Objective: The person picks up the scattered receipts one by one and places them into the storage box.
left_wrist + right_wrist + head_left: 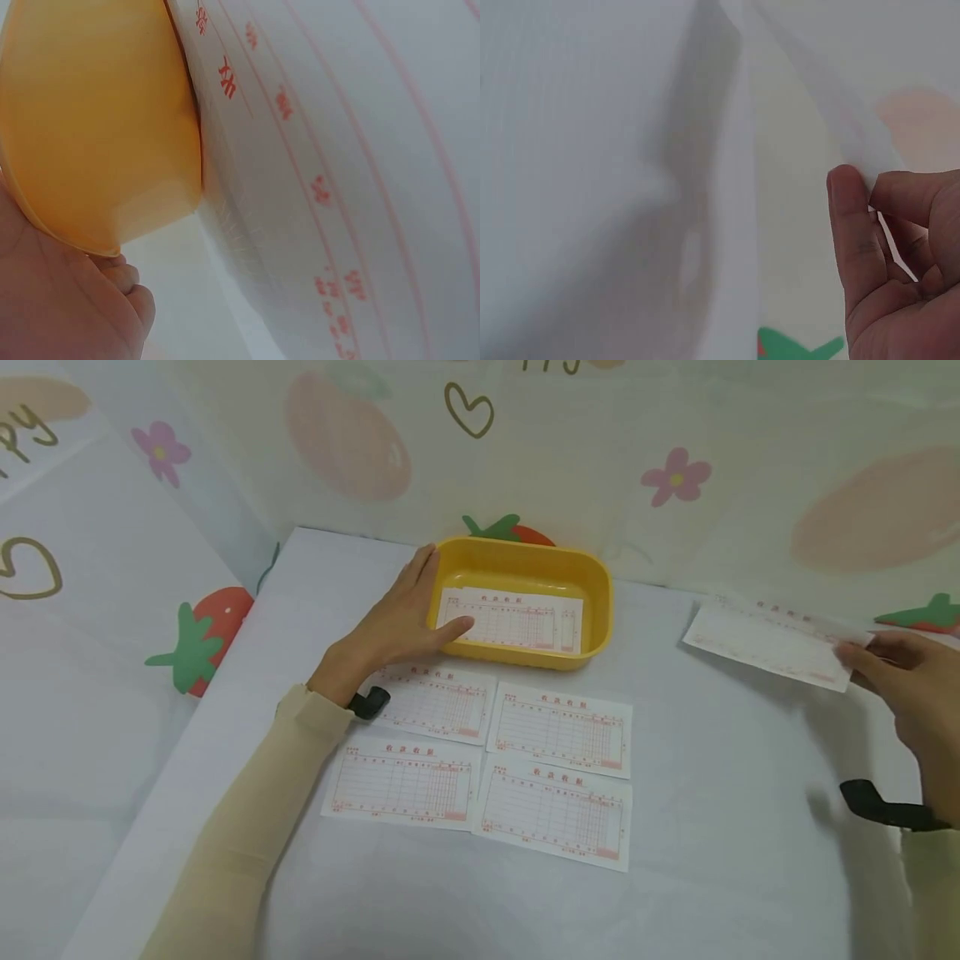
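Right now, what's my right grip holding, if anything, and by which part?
A printed paper slip, pinched at its right end by the right grip.

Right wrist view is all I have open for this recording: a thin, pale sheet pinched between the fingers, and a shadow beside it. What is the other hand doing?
Observer: The head view shows the left hand holding the left end of a yellow tray.
Operator: Is there anything inside the tray?
Observer: Yes, at least one red-printed slip; I can't tell for certain how many are stacked there.
Operator: Are any slips lying out on the table?
Observer: Four slips lie there, in two rows of two, nearer the person than the tray.
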Demonstrator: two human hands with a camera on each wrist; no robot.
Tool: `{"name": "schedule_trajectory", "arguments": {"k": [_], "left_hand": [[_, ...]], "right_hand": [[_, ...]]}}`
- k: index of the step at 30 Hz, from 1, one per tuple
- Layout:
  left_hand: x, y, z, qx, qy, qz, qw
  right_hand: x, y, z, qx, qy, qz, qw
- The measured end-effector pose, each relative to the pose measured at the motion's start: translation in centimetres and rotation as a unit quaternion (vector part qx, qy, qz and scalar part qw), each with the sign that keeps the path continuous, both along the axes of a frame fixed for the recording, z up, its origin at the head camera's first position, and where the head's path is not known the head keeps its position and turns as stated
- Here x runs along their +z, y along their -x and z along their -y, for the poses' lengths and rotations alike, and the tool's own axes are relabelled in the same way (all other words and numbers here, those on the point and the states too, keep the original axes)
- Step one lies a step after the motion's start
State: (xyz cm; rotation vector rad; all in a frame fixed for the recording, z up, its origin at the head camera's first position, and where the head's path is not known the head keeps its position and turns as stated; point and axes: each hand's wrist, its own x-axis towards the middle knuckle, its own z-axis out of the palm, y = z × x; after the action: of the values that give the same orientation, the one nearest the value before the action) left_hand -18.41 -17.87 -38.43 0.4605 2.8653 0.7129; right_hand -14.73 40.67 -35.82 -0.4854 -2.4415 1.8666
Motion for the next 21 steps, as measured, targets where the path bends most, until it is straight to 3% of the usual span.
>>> {"name": "schedule_trajectory", "arguments": {"k": [4, 7, 11, 15, 21], "left_hand": [[-0.1, 0.0, 0.0, 0.001, 0.0, 0.0, 1.0], [-0.1, 0.0, 0.0, 0.001, -0.001, -0.002, 1.0], [-0.1, 0.0, 0.0, -0.001, -0.001, -0.005, 1.0], [0.0, 0.2, -0.1, -0.005, 0.0, -0.007, 1.0], [0.1, 0.6, -0.1, -0.009, 0.005, -0.007, 0.9999]], "right_hand": [[0.9, 0.0, 1.8, 0.019, -0.04, 0.002, 0.999], [1.8, 0.0, 3.4, 0.029, -0.036, -0.003, 0.999], [2.7, 0.2, 5.5, 0.055, 0.016, -0.027, 0.998], [3.3, 0.8, 7.7, 0.082, 0.018, -0.033, 0.996], [3.8, 2.2, 11.0, 0.123, 0.068, -0.045, 0.989]]}}
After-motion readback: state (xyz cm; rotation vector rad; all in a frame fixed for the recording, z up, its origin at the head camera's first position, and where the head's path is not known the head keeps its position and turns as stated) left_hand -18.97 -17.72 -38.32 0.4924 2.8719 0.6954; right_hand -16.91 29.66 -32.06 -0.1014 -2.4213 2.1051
